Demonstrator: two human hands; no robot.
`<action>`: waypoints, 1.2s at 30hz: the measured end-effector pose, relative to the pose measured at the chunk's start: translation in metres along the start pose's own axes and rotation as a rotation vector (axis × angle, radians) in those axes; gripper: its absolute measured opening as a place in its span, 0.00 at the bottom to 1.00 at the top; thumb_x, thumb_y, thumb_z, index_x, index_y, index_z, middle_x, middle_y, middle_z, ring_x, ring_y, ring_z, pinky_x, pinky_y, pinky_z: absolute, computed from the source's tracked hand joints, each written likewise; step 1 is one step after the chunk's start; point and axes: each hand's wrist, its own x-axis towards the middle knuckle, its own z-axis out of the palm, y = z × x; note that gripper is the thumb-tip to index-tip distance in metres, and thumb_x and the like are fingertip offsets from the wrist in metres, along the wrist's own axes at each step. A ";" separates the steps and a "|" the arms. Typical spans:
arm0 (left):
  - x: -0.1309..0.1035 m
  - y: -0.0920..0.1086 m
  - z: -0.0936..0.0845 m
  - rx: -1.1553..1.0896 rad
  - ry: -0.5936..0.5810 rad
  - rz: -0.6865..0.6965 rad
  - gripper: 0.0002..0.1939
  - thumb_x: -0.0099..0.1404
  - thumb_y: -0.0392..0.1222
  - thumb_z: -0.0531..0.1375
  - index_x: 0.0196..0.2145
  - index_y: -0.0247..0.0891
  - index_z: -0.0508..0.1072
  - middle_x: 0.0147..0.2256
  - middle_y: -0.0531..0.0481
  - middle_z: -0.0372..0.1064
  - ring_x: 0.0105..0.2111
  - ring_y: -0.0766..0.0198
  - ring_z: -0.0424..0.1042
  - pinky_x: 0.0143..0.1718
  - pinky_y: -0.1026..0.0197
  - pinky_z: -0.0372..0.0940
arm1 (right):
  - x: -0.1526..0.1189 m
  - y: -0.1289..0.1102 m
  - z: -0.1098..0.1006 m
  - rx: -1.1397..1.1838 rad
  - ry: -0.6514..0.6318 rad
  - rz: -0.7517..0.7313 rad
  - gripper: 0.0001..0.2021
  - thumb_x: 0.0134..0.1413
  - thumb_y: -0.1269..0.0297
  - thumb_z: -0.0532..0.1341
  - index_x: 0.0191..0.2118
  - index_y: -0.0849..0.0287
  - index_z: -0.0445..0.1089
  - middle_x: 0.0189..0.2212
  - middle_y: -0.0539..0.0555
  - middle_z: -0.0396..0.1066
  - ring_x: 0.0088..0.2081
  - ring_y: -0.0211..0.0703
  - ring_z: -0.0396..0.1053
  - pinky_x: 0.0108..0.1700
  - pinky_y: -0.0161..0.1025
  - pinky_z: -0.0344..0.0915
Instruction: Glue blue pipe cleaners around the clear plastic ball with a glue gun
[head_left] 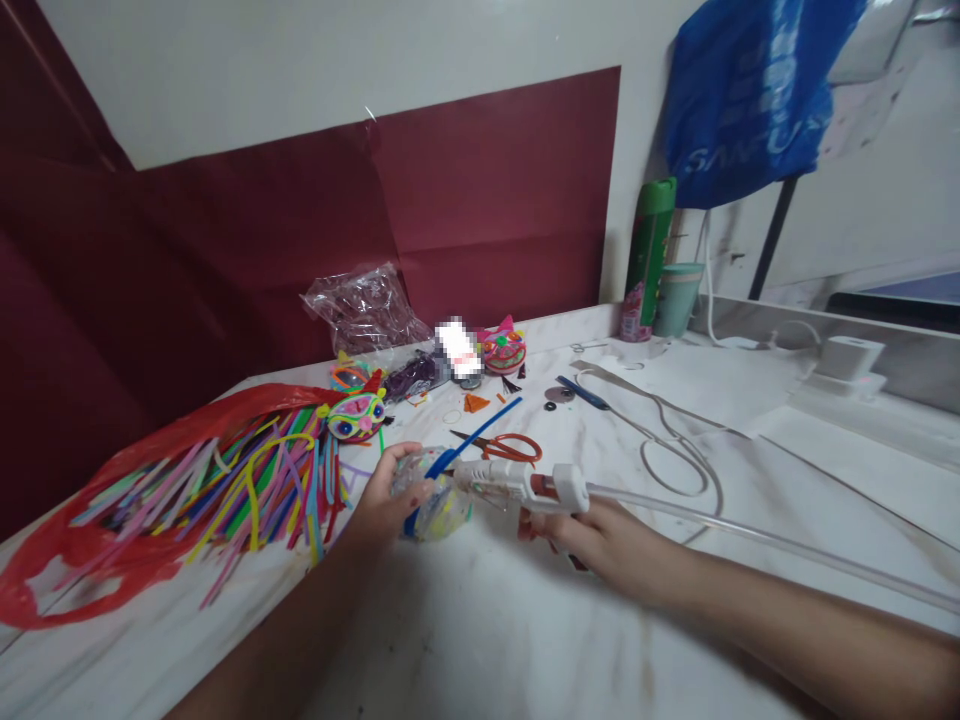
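Note:
My left hand (386, 495) is closed around a clear, rounded plastic piece (442, 510) with yellow spots. A blue strip (480, 433) lies across that piece and sticks up to the right. In my right hand (577, 535) is a white glue gun (517, 484), its fingers wrapped round the handle. The gun's nozzle points left and is at the blue strip, close to my left fingers; whether it touches cannot be made out. A long translucent glue stick (750, 537) runs out of the gun's back to the right.
Orange-handled scissors (514, 447) lie just behind the gun. Colourful strips (262, 480) on a red bag (142, 575) fill the left. Decorated faces (356, 414), a blue cutter (583, 393), a cable (667, 450), a green bottle (649, 260) and a cup (679, 300) stand or lie farther back.

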 end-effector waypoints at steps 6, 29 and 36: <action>0.000 0.002 0.001 0.000 0.005 -0.005 0.28 0.49 0.46 0.66 0.46 0.41 0.63 0.39 0.49 0.69 0.33 0.60 0.71 0.32 0.62 0.65 | -0.002 0.000 0.001 -0.017 -0.027 0.006 0.15 0.56 0.58 0.50 0.34 0.57 0.72 0.29 0.52 0.71 0.29 0.41 0.65 0.34 0.35 0.65; 0.003 -0.003 -0.004 -0.028 -0.002 -0.004 0.27 0.50 0.46 0.66 0.46 0.41 0.64 0.38 0.49 0.69 0.33 0.59 0.71 0.33 0.60 0.65 | 0.000 0.004 -0.015 -0.135 0.091 0.018 0.16 0.60 0.56 0.50 0.36 0.56 0.72 0.31 0.53 0.72 0.31 0.45 0.69 0.33 0.38 0.65; 0.006 0.002 -0.004 -0.148 0.065 -0.069 0.29 0.46 0.47 0.68 0.45 0.40 0.64 0.40 0.49 0.68 0.31 0.62 0.71 0.29 0.64 0.64 | 0.032 0.045 -0.063 -0.864 0.244 0.072 0.07 0.59 0.67 0.53 0.39 0.61 0.66 0.37 0.59 0.72 0.38 0.46 0.70 0.40 0.37 0.63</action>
